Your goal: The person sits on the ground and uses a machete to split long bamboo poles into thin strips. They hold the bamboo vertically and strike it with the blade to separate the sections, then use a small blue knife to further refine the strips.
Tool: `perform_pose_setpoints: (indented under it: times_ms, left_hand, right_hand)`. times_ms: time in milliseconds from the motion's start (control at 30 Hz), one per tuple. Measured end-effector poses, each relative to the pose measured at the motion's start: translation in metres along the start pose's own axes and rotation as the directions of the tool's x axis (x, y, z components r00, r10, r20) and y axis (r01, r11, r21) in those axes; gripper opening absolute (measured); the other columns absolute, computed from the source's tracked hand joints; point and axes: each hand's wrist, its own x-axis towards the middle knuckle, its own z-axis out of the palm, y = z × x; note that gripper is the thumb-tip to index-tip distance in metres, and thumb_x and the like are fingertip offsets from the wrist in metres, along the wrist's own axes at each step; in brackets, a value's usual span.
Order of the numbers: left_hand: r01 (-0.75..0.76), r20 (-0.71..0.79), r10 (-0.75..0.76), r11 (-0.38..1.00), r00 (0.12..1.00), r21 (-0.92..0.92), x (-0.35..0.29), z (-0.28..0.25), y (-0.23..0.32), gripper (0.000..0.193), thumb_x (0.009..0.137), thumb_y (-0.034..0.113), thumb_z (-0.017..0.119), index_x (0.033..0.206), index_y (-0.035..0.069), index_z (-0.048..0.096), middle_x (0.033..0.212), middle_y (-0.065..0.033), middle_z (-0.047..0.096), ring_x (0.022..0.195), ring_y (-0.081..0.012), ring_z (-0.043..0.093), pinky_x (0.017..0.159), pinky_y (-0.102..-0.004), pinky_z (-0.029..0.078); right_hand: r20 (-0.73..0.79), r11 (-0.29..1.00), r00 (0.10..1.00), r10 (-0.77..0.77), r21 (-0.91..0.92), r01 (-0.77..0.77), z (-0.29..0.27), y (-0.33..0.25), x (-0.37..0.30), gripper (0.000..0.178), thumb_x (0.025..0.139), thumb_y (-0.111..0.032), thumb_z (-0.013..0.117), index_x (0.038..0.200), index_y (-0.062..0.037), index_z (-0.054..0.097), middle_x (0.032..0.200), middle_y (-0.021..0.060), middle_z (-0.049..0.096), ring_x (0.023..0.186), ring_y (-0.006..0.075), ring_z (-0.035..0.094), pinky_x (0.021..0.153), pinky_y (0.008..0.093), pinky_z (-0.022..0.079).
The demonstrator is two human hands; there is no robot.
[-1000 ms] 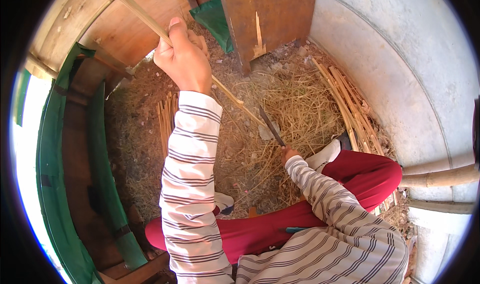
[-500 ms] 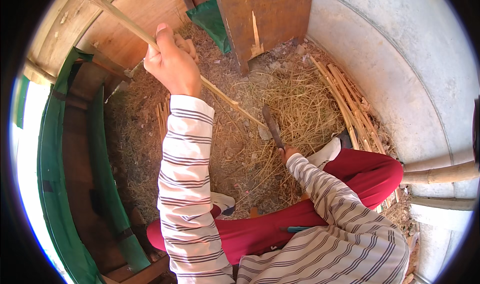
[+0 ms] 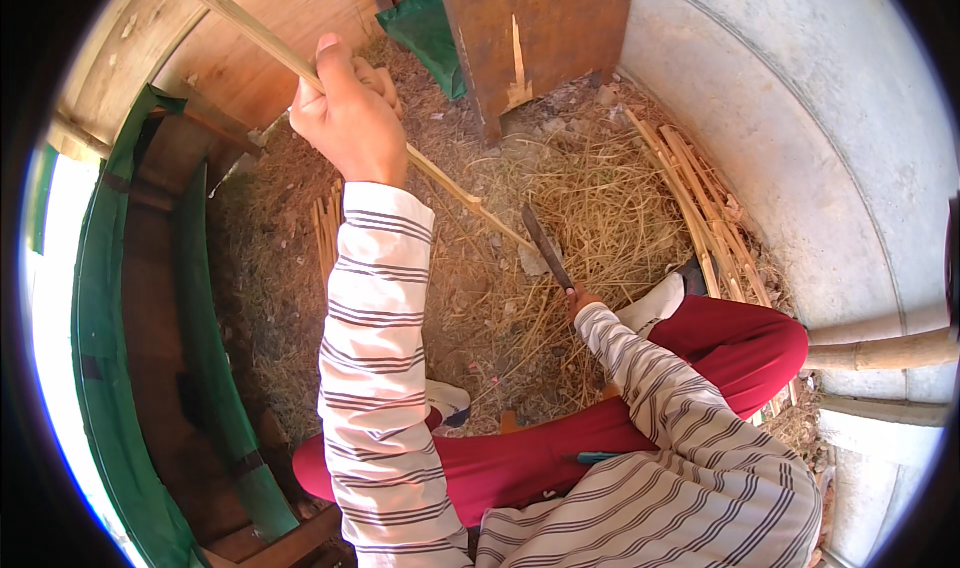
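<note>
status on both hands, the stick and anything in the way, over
Left hand gripping wooden stick; right hand gripping knife. Stick's end near knife, contact unclear. Loose straw beside knife.

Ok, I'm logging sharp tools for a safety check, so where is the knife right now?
In the head view, the knife is just right of centre, held in the right hand, its blade beside the lower end of the stick.

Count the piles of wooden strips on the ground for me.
2. One pile lies beside the left sleeve, partly hidden by it; the other pile lies along the pale wall, partly hidden by the right leg. More may be hidden.
</note>
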Motion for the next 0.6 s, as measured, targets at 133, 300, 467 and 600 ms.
perform_pose_setpoints:
  times_ms: [133, 300, 467, 600]
  left_hand:
    - [0.006, -0.029, -0.005, 1.000, 1.000, 0.025, 0.000, -0.002, 0.002, 0.038, 0.098, 0.019, 0.051, 0.065, 0.010, 0.034, 0.048, 0.0017, 0.031, 0.036, -0.0080, 0.031, 0.035, -0.0269, 0.024]
    - [-0.008, -0.042, 0.010, 0.999, 0.999, 0.054, 0.001, -0.004, 0.002, 0.038, 0.098, 0.019, 0.050, 0.065, 0.010, 0.034, 0.048, 0.0019, 0.031, 0.036, -0.0082, 0.031, 0.035, -0.0270, 0.024]
    - [0.000, -0.040, 0.002, 0.999, 0.999, 0.045, 0.001, -0.004, 0.002, 0.039, 0.098, 0.019, 0.050, 0.064, 0.010, 0.034, 0.048, 0.0019, 0.032, 0.036, -0.0084, 0.032, 0.035, -0.0268, 0.024]
    - [0.020, -0.070, -0.016, 0.998, 0.997, 0.054, 0.003, -0.007, 0.004, 0.039, 0.097, 0.019, 0.050, 0.064, 0.012, 0.032, 0.049, 0.0024, 0.029, 0.038, -0.0080, 0.030, 0.036, -0.0273, 0.021]
  right_hand:
    - [-0.034, 0.995, 0.999, 0.033, 0.092, -0.030, 0.000, -0.002, 0.000, 0.044, 0.106, -0.039, 0.031, 0.127, -0.0063, 0.052, 0.076, 0.0168, 0.064, 0.060, 0.0296, 0.059, 0.058, 0.0476, 0.046]
    - [-0.298, 0.984, 0.954, 0.028, 0.178, 0.026, 0.014, -0.006, -0.001, 0.045, 0.105, -0.039, 0.034, 0.115, -0.0052, 0.062, 0.079, 0.0188, 0.065, 0.063, 0.0333, 0.061, 0.062, 0.0473, 0.048]
    - [-0.339, 0.992, 0.937, -0.084, 0.057, 0.110, 0.016, -0.005, -0.008, 0.042, 0.106, -0.039, 0.032, 0.115, -0.0052, 0.056, 0.072, 0.0204, 0.063, 0.059, 0.0352, 0.059, 0.058, 0.0496, 0.048]
    - [-0.088, 0.998, 0.996, 0.009, 0.061, -0.004, 0.000, -0.020, -0.023, 0.044, 0.104, -0.041, 0.034, 0.127, -0.0056, 0.046, 0.104, 0.0318, 0.064, 0.093, 0.0470, 0.065, 0.080, 0.0564, 0.051]
